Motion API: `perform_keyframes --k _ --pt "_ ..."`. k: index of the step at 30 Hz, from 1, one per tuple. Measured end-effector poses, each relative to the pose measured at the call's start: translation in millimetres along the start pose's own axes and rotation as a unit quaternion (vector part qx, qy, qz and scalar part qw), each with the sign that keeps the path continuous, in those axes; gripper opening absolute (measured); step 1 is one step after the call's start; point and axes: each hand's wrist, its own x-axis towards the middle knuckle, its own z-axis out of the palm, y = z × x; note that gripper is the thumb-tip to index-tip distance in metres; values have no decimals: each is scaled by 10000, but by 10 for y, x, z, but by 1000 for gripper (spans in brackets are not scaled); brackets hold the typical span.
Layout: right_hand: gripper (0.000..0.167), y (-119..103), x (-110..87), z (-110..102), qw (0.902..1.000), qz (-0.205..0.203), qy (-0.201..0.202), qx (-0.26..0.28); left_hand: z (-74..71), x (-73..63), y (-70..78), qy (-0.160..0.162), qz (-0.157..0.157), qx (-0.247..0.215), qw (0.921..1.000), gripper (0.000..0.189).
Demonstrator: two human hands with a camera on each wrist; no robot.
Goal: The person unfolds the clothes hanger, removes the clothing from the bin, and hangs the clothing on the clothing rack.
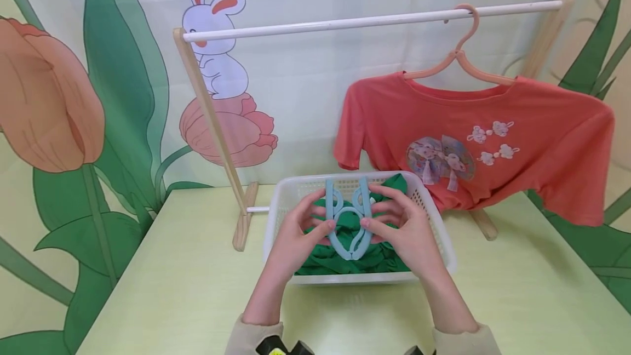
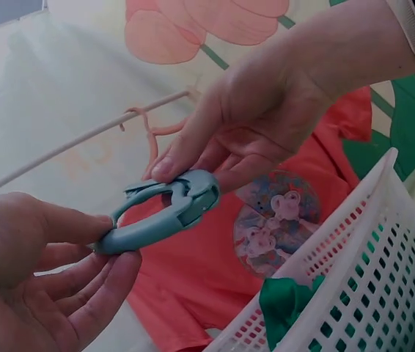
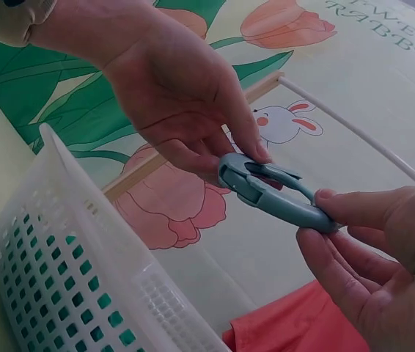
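Both hands hold a light-blue folding clothes hanger point(image 1: 330, 196), folded up, over a white plastic basket point(image 1: 355, 278). My left hand point(image 1: 299, 232) pinches its left side between thumb and fingers. On the opposite side, the right hand point(image 1: 406, 229) grips it the same way. The left wrist view shows the hanger point(image 2: 152, 229) edge-on between the two hands, its hook folded within the frame. Crumpled green cloth point(image 1: 315, 261) lies in the basket below, partly hidden by the hands and hanger.
Behind the basket stands a wooden rack with a white rail point(image 1: 315, 26). From the rail's right part hangs a coral T-shirt point(image 1: 394, 116) on a pink hanger point(image 1: 473, 67); its hem reaches beside the basket. The pale green table point(image 1: 197, 289) extends on both sides.
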Motion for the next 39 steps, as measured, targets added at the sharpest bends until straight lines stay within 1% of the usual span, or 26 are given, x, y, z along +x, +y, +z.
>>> perform_keyframes --k 3,5,7,9,12,14,17,21,23,26,27,30,32,34,37,38,39 --pt "68 14 -3 -23 9994 -13 -336 -17 18 -12 -29 -16 54 -62 10000 61" --pt "73 16 -2 -44 9983 -104 -570 -95 14 -28 -35 -82 92 -40 9999 61" --pt "74 15 2 -63 9967 -231 -765 -152 7 -44 -35 -183 149 15 9997 60" --pt "71 14 6 -73 9952 -410 -867 -202 2 -56 -30 -242 175 79 9995 60" --pt "67 8 7 -81 9949 -555 -842 -80 -3 -70 -23 -171 161 21 9997 59" --pt "65 3 3 -86 9957 -602 -700 83 -5 -74 -26 0 96 -159 9998 58" --pt "65 -6 -2 -96 9960 -691 -424 373 -8 -75 -39 388 62 -556 9977 56" --pt "63 -34 -12 -93 9935 -880 -15 716 2 -74 -54 887 171 -1098 9898 56" --pt "63 -55 -19 -88 9917 -933 214 855 12 -76 -56 1059 249 -1372 9845 56" --pt "62 -84 -33 -90 9897 -931 523 952 16 -89 -46 1215 360 -1631 9784 71" --pt "63 -91 -39 -93 9893 -912 597 971 13 -95 -44 1227 390 -1664 9776 76" --pt "63 -105 -48 -110 9876 -852 807 1042 -17 -110 -49 1202 452 -1612 9785 87" --pt "62 -114 -51 -119 9843 -819 991 1210 -33 -113 -66 1227 478 -1695 9767 82" --pt "62 -128 -48 -120 9781 -817 1258 1441 -37 -116 -85 1342 518 -1859 9720 71" --pt "62 -144 -47 -128 9648 -895 1655 1838 -44 -120 -116 1745 588 -1956 9632 53" --pt "62 -145 -48 -134 9599 -942 1771 1961 -52 -123 -124 1879 605 -1907 9616 47" --pt "61 -145 -49 -140 9552 -993 1871 2066 -65 -126 -133 2001 587 -1785 9616 41"
